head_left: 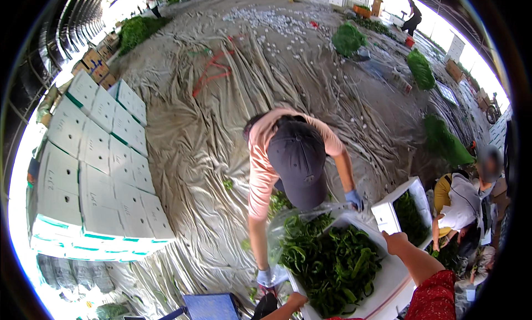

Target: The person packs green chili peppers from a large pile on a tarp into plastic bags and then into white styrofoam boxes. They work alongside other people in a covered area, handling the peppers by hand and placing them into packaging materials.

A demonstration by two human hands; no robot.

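Observation:
A white foam-like box [390, 270] full of long green peppers [343, 259] stands right in front of me. My right hand [395, 242], at the end of a red patterned sleeve, is closed on its right rim. My left hand [298, 299] is closed at its left rim, with the fingertips partly hidden. Across the box a co-worker in a dark cap [299, 159] and pink top bends over it. This person's gloved hands hold a clear plastic liner [275, 237] spread at the far and left sides of the box.
A second white box of peppers [413, 217] stands at right, near another crouching person [463, 203]. White cartons [105, 170] are stacked at left. A blue platform [210, 307] lies at the lower edge. Wrinkled sheeting [199, 153] covers the ground, with green net sacks [421, 69] farther off.

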